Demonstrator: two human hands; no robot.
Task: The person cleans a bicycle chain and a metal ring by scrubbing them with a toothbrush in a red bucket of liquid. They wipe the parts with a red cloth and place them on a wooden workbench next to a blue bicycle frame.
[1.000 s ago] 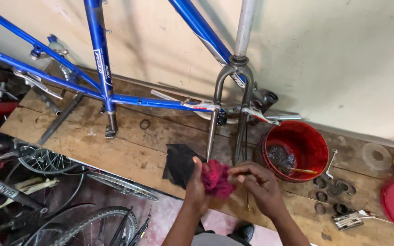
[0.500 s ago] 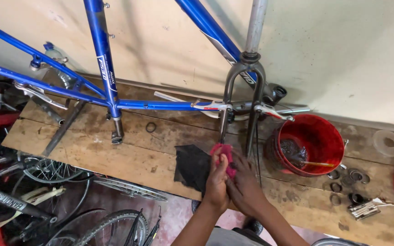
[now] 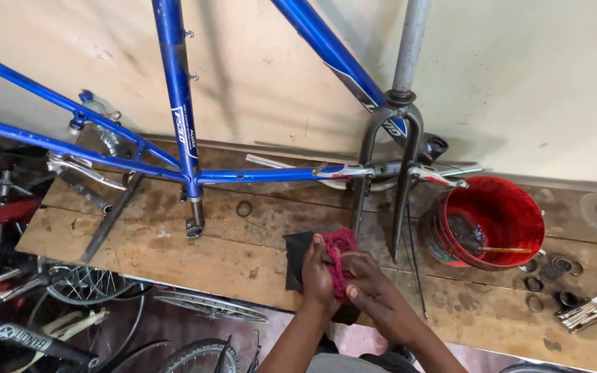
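Your L hand [image 3: 317, 273] & R hand [image 3: 367, 293] both closed around the red rag [image 3: 340, 259], pressed tog. w/ rag bunched between them. Landmark = grey fork [image 3: 392, 166]: rag sits just below-left of its left leg, over the wooden bench [image 3: 174, 242]. Black cloth [image 3: 296, 259] behind L hand, touching it. Red bucket [image 3: 495, 217] right of fork, near. Blue frame [image 3: 181, 131] left of fork, leaning on wall.
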